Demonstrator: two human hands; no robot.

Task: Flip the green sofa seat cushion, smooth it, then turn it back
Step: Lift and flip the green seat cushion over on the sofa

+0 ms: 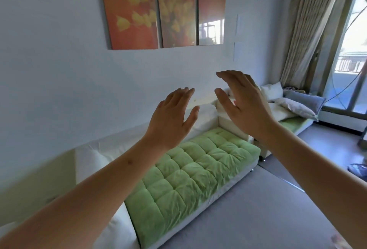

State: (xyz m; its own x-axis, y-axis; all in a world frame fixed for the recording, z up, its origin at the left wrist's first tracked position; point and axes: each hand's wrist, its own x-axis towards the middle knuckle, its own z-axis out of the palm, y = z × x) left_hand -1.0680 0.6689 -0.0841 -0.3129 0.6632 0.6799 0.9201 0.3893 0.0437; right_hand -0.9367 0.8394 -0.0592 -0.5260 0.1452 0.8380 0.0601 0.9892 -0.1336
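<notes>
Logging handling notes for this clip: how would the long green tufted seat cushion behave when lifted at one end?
The green tufted seat cushion looks soft and quilted, so it would probably sag and fold. Its length suggests awkward bulk. Both the left hand and right hand seem needed.

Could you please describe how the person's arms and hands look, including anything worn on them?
Both forearms are bare, with no sleeves in view. The left hand and right hand wear no gloves, rings, watch or bracelets. A small dark mark shows on the left forearm.

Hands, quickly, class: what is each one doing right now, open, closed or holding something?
Left hand: open, fingers spread, holding nothing, raised above the green seat cushion.
Right hand: open, holding nothing, also raised in the air.
</notes>
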